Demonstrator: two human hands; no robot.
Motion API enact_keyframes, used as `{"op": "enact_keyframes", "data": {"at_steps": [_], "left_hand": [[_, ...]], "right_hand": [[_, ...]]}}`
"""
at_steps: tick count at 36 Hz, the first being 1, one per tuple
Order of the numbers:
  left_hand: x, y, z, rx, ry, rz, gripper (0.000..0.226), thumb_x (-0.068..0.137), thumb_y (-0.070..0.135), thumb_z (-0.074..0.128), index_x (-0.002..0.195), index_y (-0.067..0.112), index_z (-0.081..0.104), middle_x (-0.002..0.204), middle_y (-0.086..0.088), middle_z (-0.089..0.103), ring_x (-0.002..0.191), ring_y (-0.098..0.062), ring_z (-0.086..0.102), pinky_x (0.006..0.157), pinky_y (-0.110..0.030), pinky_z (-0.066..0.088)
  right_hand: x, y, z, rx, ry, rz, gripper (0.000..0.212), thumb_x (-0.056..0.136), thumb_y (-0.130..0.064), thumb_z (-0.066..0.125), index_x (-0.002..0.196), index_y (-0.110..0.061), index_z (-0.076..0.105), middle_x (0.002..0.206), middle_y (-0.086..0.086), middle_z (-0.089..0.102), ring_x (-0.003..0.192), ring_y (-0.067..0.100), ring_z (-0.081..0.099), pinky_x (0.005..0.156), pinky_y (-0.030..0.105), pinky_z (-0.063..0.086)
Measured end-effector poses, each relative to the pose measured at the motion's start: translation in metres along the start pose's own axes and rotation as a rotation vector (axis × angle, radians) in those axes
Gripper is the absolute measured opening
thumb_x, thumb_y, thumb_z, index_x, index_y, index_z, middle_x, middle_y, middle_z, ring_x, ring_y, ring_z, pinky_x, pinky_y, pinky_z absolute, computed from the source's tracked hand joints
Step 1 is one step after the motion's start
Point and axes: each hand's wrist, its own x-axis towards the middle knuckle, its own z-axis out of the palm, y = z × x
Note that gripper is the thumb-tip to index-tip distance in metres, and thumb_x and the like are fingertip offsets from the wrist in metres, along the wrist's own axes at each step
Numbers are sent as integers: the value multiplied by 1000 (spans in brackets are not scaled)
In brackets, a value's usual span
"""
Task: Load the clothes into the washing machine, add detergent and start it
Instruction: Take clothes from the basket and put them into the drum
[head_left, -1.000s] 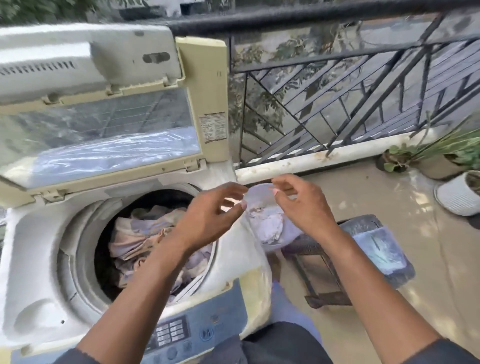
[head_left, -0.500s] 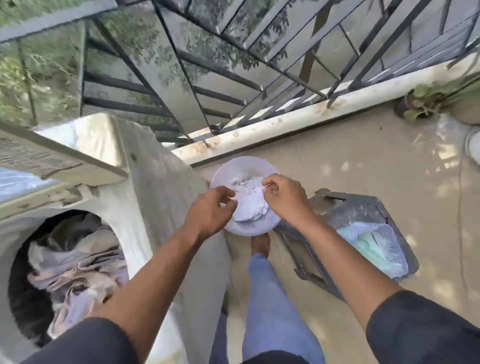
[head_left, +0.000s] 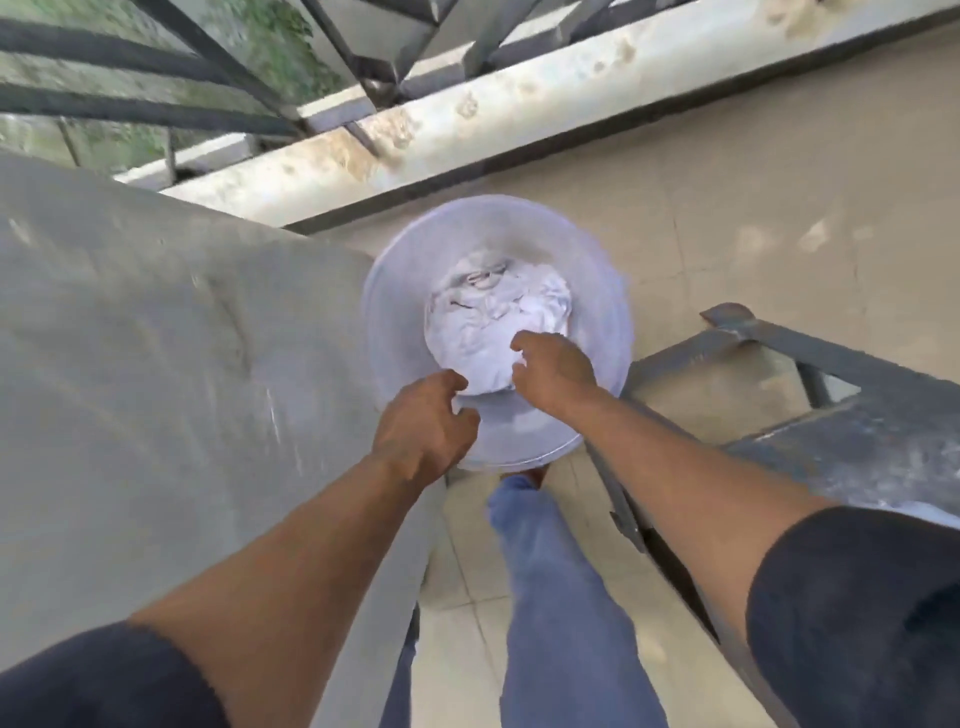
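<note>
Right hand (head_left: 553, 371) fingers curled, pinching near edge of white cloth (head_left: 493, 322) in pale bucket (head_left: 395, 312). Left hand (head_left: 423, 426) fingers loosely curled over bucket's near rim; grip unclear, blurred. Washing machine (head_left: 156, 338) side panel just left of bucket. Grey metal stand (head_left: 831, 415) to the right.

Bucket (head_left: 498, 332) on floor, clothes (head_left: 493, 317) inside it, washing machine (head_left: 156, 364) to its left, metal frame (head_left: 810, 395) right, railing (head_left: 218, 78) behind.

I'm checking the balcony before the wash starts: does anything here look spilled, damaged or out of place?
Nothing looks spilled. The white cloth lies bunched inside the pale bucket, with both hands reaching in. The only wear is brown staining on the painted ledge under the railing. The picture is blurred, so small flaws could be missed.
</note>
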Motion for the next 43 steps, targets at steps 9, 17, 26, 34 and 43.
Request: {"op": "enact_keyframes", "data": {"at_steps": [9, 17, 26, 34, 43], "left_hand": [[62, -12, 26, -312, 95, -97, 37, 101, 29, 60, 138, 24, 66, 136, 8, 68, 126, -17, 62, 109, -32, 47], [68, -29, 43, -367, 82, -145, 41, 101, 30, 60, 141, 23, 61, 133, 7, 68, 123, -16, 63, 108, -34, 49], [25, -22, 26, -389, 52, -201, 46, 101, 28, 63, 146, 21, 55, 140, 1, 63, 127, -22, 60, 94, -23, 39], [-53, 22, -34, -137, 82, 70, 87, 87, 15, 72, 163, 32, 33, 165, -1, 39, 142, -30, 48, 110, -33, 41], [-159, 69, -135, 310, 157, 358, 60, 85, 19, 67, 142, 35, 60, 137, 4, 66, 133, -26, 55, 96, -38, 54]], "right_hand": [[97, 15, 51, -269, 1, -82, 49, 98, -17, 58, 145, -16, 48, 141, 18, 43, 128, 39, 47, 87, 42, 46], [109, 21, 63, -439, 99, -103, 28, 88, -6, 60, 113, -14, 69, 127, 15, 48, 120, 37, 45, 83, 42, 42], [26, -4, 18, -175, 122, -231, 16, 78, -6, 69, 83, -19, 76, 100, 6, 63, 104, 33, 56, 80, 37, 51], [-125, -51, -48, 86, 241, -334, 15, 73, -4, 67, 71, -18, 63, 71, -1, 65, 70, 24, 60, 61, 39, 48], [-275, -130, -141, 208, 340, -401, 17, 93, -12, 57, 82, -22, 49, 79, -2, 61, 77, 23, 56, 69, 47, 48]]}}
